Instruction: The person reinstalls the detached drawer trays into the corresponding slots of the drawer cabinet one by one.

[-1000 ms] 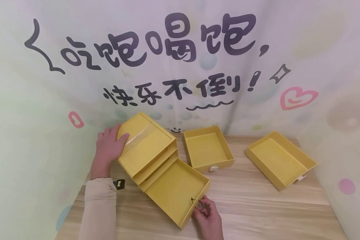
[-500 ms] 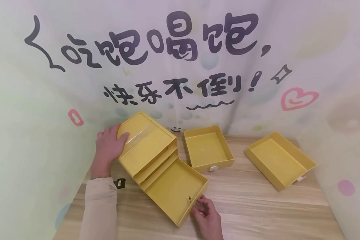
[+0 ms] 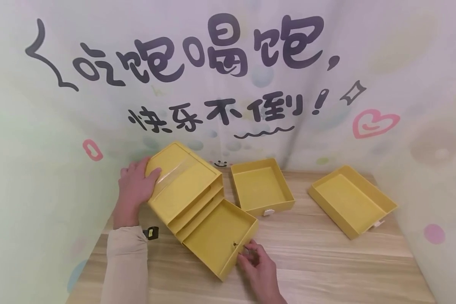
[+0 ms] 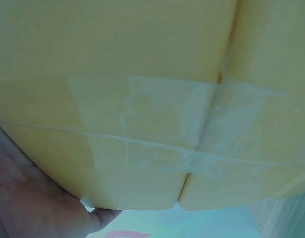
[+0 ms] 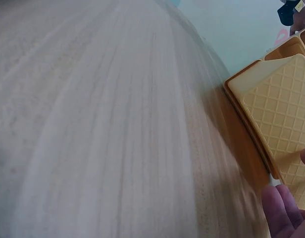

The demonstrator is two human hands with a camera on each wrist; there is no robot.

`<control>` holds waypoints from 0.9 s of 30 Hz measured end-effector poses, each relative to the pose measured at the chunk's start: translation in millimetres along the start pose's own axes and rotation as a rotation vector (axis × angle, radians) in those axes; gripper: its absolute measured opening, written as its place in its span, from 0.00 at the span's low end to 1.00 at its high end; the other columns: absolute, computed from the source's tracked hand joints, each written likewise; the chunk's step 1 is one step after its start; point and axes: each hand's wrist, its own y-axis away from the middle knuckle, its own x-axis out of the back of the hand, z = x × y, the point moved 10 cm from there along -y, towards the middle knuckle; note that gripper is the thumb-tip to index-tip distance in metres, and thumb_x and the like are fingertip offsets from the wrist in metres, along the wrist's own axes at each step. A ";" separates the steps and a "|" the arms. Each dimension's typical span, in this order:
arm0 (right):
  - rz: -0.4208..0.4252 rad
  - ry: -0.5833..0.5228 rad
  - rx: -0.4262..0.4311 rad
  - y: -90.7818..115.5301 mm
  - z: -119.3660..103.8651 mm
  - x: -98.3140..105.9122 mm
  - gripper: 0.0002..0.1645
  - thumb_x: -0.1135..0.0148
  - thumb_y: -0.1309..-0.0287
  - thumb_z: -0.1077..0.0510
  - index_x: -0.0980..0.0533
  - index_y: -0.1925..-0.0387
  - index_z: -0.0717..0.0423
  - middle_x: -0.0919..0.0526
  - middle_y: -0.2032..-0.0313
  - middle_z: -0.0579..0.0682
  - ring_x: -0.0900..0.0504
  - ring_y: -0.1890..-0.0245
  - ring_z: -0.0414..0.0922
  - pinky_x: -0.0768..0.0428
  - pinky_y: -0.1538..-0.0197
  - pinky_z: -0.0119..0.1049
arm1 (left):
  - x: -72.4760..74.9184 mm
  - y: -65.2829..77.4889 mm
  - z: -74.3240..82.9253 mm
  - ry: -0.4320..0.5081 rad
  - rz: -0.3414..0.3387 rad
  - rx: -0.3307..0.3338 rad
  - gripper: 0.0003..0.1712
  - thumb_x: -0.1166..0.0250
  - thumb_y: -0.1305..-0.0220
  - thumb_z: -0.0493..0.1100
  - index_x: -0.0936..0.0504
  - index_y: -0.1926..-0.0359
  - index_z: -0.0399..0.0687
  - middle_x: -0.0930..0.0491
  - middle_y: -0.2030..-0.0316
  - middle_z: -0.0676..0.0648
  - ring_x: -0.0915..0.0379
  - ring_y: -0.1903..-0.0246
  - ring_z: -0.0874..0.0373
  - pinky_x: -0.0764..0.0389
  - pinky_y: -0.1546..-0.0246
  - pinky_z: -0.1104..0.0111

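A yellow drawer cabinet (image 3: 186, 177) stands tilted on the left of the table, clear tape across its top. My left hand (image 3: 134, 183) grips its back edge, thumb on top; in the left wrist view the hand (image 4: 38, 198) lies along the taped yellow surface. The lowest drawer (image 3: 216, 236) is pulled partly out, with slots above it. At its front, the curled fingers of my right hand (image 3: 260, 266) hold the front panel near a small dark cord (image 3: 234, 244). In the right wrist view, fingertips (image 5: 275, 198) touch the lower edge of the waffle-patterned front (image 5: 276, 104).
Two more yellow drawers lie loose on the wooden table (image 3: 308, 261): one (image 3: 264, 185) just right of the cabinet, one (image 3: 351, 200) farther right. Each has a white handle. A printed cloth wall (image 3: 220, 139) stands behind the table.
The lowest drawer has slid a little farther into the cabinet, and my right hand has moved up and left with it. My left hand keeps its grip.
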 end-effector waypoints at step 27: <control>0.011 0.069 0.111 -19.3 -4.0 -20.1 0.20 0.24 0.49 0.63 0.18 0.53 0.53 0.18 0.40 0.63 0.19 0.71 0.28 0.19 0.65 0.26 | 1.1 1.7 0.8 0.003 0.012 0.018 0.38 0.55 0.25 0.62 0.40 0.23 0.46 0.36 0.33 0.27 0.46 0.39 0.28 0.40 0.42 0.36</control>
